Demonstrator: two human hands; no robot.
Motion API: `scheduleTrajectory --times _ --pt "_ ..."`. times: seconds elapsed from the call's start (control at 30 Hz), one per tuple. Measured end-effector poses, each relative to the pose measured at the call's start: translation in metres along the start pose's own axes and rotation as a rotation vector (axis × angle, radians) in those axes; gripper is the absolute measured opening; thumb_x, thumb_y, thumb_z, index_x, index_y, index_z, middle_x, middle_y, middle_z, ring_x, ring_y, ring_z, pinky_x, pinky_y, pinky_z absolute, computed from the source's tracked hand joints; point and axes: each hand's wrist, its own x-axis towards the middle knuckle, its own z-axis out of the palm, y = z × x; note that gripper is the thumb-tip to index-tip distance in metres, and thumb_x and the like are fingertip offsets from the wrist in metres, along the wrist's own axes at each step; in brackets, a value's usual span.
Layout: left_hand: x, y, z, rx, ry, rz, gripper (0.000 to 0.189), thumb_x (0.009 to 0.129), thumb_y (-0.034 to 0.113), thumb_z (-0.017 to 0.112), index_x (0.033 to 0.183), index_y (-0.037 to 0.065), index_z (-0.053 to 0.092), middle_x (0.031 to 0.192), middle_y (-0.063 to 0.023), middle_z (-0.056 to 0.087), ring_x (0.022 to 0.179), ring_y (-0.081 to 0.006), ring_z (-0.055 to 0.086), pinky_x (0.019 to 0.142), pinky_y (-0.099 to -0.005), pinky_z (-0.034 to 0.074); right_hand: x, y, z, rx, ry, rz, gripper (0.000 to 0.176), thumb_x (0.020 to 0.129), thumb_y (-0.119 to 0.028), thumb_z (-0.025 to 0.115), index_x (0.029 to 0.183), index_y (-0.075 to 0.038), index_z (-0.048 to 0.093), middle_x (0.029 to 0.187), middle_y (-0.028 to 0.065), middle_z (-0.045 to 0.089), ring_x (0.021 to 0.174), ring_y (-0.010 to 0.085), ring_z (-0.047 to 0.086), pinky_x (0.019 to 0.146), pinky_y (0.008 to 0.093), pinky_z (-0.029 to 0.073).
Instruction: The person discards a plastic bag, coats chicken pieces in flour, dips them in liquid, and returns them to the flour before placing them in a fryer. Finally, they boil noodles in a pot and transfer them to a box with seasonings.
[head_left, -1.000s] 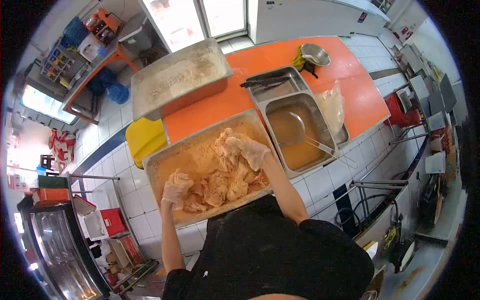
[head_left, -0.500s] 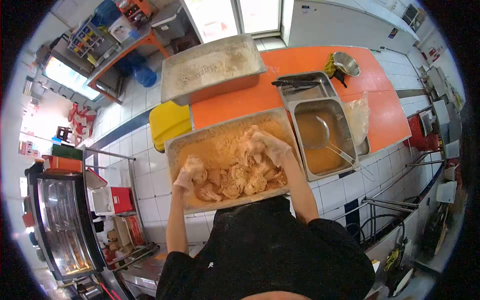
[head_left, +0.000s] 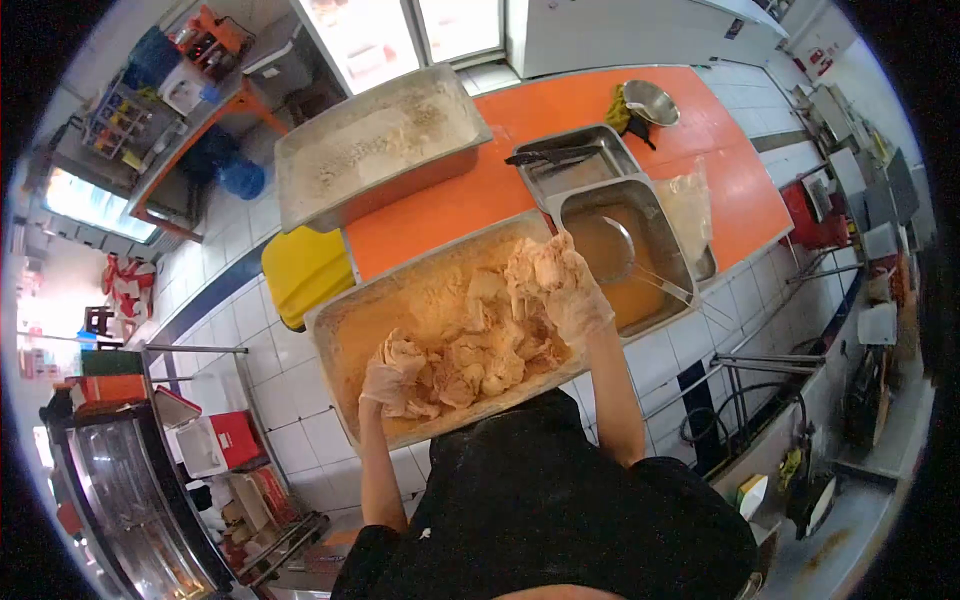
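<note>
A large steel tray (head_left: 345,325) in front of me holds orange breading and several coated chicken pieces (head_left: 475,365). My right hand (head_left: 575,300), gloved, is raised over the tray's right side and grips a floured chicken piece (head_left: 540,265). My left hand (head_left: 390,375), also gloved, rests low at the tray's left and clutches another coated chicken piece (head_left: 405,352) among the pile.
To the right stands a steel pan of brown liquid (head_left: 625,265) with a strainer in it. A tongs pan (head_left: 570,165), a flour tray (head_left: 375,145), a plastic bag (head_left: 690,210) and a metal bowl (head_left: 650,100) sit on the orange counter (head_left: 460,205). A yellow bin (head_left: 305,270) stands left.
My right hand has lifted a chicken piece up out of the pile toward the tray's right edge. My left hand stays low on the pieces at the left.
</note>
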Motion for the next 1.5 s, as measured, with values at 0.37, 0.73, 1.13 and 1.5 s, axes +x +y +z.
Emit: scheduleTrajectory --times 0.37,0.73,1.13,1.5 --pt "0.005 0.029 -0.026 0.947 -0.055 0.728 0.023 0.082 0.008 0.064 0.104 0.01 0.057 0.095 -0.001 0.06 0.092 -0.0114 0.054 0.08 -0.0263 0.046 0.008 0.044 -0.032 -2.034 0.126 -1.015 0.051 0.094 -0.033 0.043 0.137 -0.005 0.039 0.14 0.0094 0.042 0.131 0.0261 0.037 0.112 0.0368 0.028" --pt "0.015 0.223 0.178 0.438 -0.26 1.301 0.038 0.076 0.043 0.062 0.09 0.008 0.066 0.102 -0.0084 0.061 0.106 -0.0295 0.053 0.103 -0.0507 0.033 -0.076 0.131 0.046 -2.181 -0.29 -0.804 0.055 0.094 -0.045 0.044 0.125 0.0 0.047 0.122 0.0146 0.055 0.108 0.0255 0.056 0.091 0.0404 0.048" --pt "0.218 0.142 0.401 1.142 -0.136 0.781 0.058 0.078 0.048 0.059 0.117 0.004 0.056 0.111 -0.0178 0.059 0.103 -0.0348 0.058 0.087 -0.047 0.046 -0.175 0.096 0.203 -2.119 -0.237 -0.689 0.05 0.096 -0.038 0.045 0.133 -0.005 0.043 0.128 0.0125 0.052 0.113 0.0263 0.054 0.099 0.0381 0.043" --pt "0.136 0.112 0.476 1.132 -0.213 -0.004 0.041 0.071 0.027 0.068 0.106 0.008 0.059 0.094 -0.0209 0.065 0.092 -0.0339 0.063 0.076 -0.0422 0.051 -0.208 0.078 0.257 -2.143 -0.138 -0.72 0.051 0.095 -0.039 0.049 0.135 -0.007 0.042 0.127 0.0109 0.053 0.111 0.0258 0.055 0.093 0.038 0.048"
